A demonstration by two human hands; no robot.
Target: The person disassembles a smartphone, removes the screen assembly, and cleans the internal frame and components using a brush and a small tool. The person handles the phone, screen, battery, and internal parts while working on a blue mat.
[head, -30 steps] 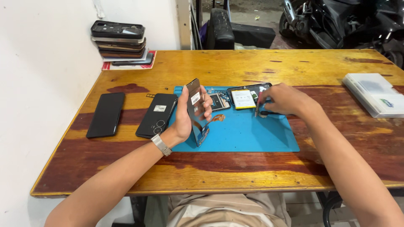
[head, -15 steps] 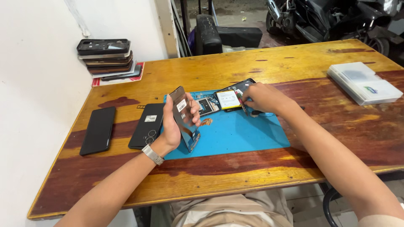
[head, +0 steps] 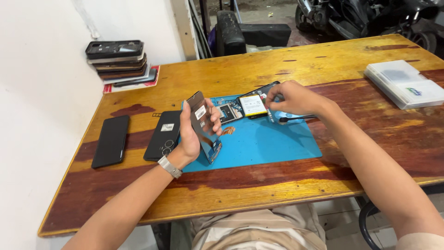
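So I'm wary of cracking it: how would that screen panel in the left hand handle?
The screen panel looks thin and flat, so probably light, stiff, fragile. The left hand holds it tilted by its edges; its glossy face may be slippery.

Wooden table [head: 323,60], worn reddish patches. Black phone [head: 110,141] flat near left edge; second black phone [head: 163,134] just beside it, back up, sticker on it. Stack of phone housings [head: 118,60] at far left corner, on red-edged card. Clear flat plastic boxes [head: 404,83] at right edge. Motorcycle [head: 370,18] and black seat [head: 252,34] beyond table.
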